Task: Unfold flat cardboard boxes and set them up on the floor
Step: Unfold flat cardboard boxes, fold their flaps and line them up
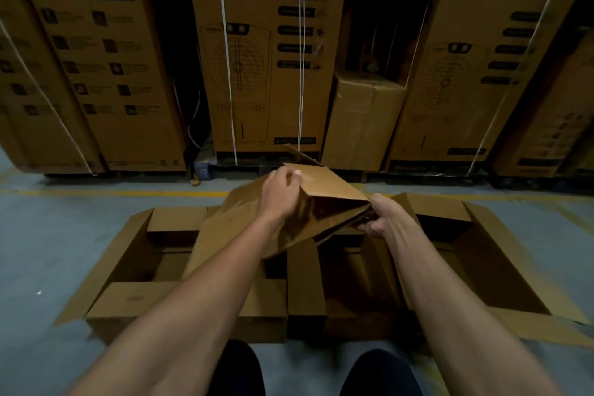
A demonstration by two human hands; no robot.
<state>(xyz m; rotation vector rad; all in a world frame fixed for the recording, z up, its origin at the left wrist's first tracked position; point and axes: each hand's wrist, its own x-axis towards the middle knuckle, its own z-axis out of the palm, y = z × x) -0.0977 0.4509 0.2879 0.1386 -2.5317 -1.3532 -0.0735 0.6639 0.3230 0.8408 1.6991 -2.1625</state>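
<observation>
Plain brown cardboard box in hand; brown open boxes on grey floor with yellow line; brown tall cartons with black print, white straps.

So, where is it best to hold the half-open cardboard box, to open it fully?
Hold the cardboard box by two opposite edges, as now: left hand from above on the raised top panel, right hand from the right on the folded corner, because the gap already opens between them.

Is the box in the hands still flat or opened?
Partly opened: the held cardboard box gapes, dark inside, between left hand and right hand.
</observation>
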